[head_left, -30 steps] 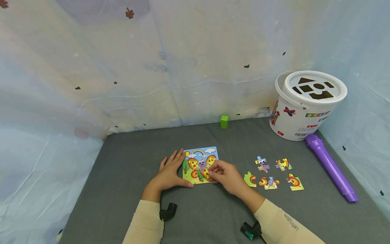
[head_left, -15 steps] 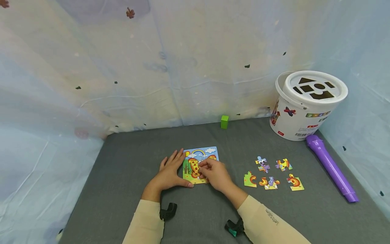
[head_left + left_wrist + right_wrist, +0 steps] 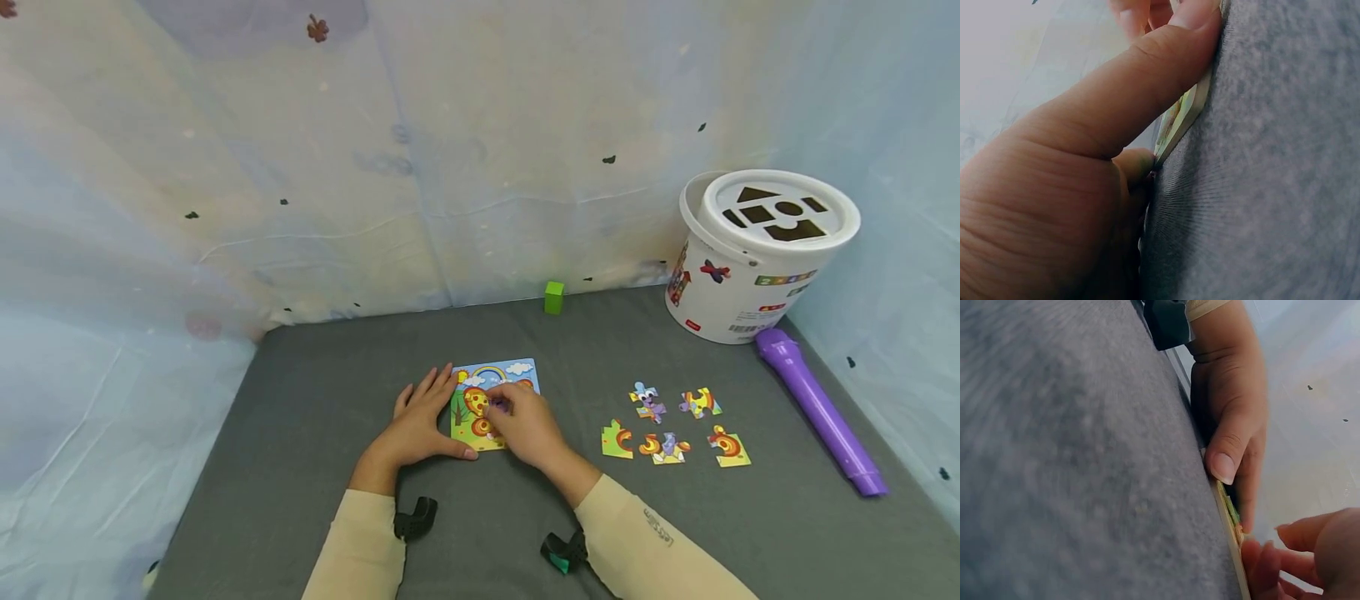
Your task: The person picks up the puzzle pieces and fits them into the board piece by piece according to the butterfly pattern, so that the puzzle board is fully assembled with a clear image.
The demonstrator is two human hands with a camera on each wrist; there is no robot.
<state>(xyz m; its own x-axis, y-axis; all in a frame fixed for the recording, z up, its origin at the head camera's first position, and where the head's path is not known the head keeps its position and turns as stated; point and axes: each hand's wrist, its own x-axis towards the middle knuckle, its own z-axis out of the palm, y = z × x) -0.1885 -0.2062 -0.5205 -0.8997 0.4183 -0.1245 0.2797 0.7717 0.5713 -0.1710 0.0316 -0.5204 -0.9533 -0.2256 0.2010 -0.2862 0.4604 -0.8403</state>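
A small butterfly puzzle board [image 3: 519,367] lies on the grey cloth. My left hand [image 3: 420,421] rests along its left side, fingers spread and thumb at the lower left corner. In the left wrist view that thumb [image 3: 1129,87] lies against the board's edge [image 3: 1185,122]. Over the board's middle, my right hand [image 3: 527,423] has curled fingers at a puzzle piece [image 3: 474,402] with a yellow wing and tree, and it appears to pinch it. The right wrist view shows the right fingertips [image 3: 1265,565] low at the board; the piece is hidden there.
Several loose puzzle pieces [image 3: 664,448] lie to the right of the board. A white lidded bucket [image 3: 738,292] stands at the back right, with a purple tube [image 3: 821,412] in front. A green block [image 3: 553,298] stands by the back wall.
My right hand has moved left across the board, from its lower right part to its middle, and turned slightly. The left hand stays in place. Loose pieces on the right look unchanged.
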